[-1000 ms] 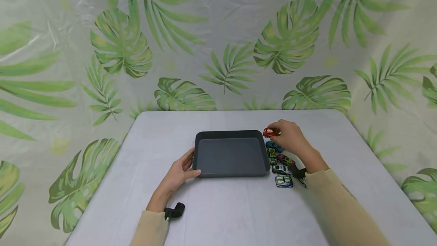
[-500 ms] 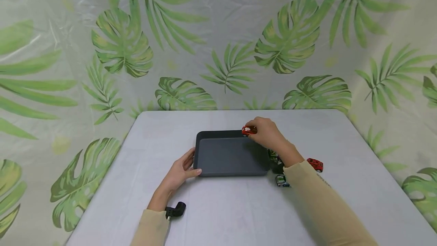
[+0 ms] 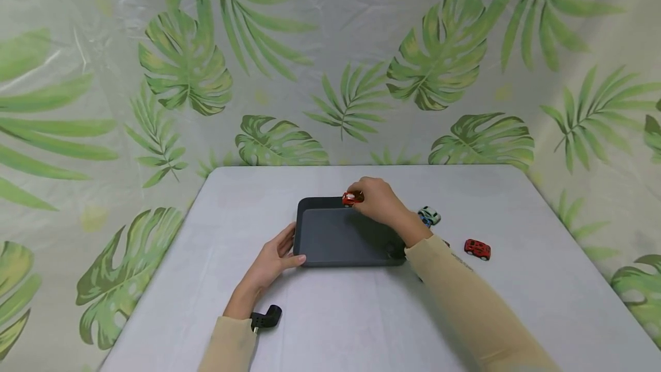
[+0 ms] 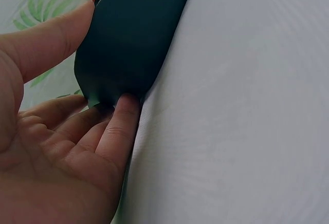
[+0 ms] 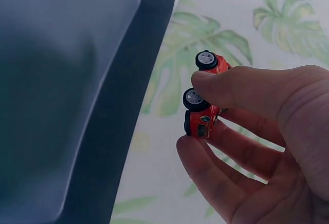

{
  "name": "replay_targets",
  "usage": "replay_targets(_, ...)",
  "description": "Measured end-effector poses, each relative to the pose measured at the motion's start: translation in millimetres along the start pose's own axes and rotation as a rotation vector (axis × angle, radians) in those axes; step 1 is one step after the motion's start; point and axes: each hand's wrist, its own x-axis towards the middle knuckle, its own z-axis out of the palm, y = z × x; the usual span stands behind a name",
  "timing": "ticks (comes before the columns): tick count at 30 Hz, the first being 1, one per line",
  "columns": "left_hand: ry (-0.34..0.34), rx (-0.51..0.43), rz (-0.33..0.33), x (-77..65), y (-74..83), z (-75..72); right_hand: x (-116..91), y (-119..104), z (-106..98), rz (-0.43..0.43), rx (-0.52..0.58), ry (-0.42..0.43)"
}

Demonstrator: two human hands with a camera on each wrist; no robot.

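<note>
My right hand (image 3: 379, 201) pinches a red toy car (image 3: 352, 198) between thumb and fingers. It holds the car above the back part of a dark grey rectangular tray (image 3: 325, 240). In the right wrist view the toy car (image 5: 208, 98) shows its black wheels, with the thumb (image 5: 236, 88) across its side. My left hand (image 3: 271, 257) holds the tray by its left front corner, thumb at the front and fingers along the left wall. The left wrist view shows those fingers (image 4: 121, 126) against the outer wall of the tray (image 4: 133, 34).
To the right of the tray lie a pale green toy car (image 3: 429, 215) and a blue toy car (image 3: 425, 220), partly hidden by my right arm. A red toy car (image 3: 477, 249) lies farther right on the white table (image 3: 330, 326). A leaf-patterned sheet (image 3: 341, 62) hangs behind.
My right hand has carried the red toy car leftward, from beyond the tray's right back corner to over its back part. The left hand has stayed at the tray's corner.
</note>
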Motion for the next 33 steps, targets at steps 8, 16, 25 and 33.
replay_targets(8,0.005,0.002,-0.013,-0.6,-0.4,0.6,17.7,-11.6,20.9,-0.051,0.023,-0.023)
replay_targets(16,-0.012,-0.010,0.014,1.4,-0.4,0.0,35.4,-22.5,38.4,-0.069,0.026,-0.051)
replay_targets(25,-0.004,-0.022,0.004,0.3,0.0,-0.1,50.4,-31.5,57.6,-0.099,-0.012,-0.121)
replay_targets(33,-0.012,-0.031,0.008,0.9,-0.7,-0.5,58.2,-33.4,73.9,-0.086,-0.021,-0.183)
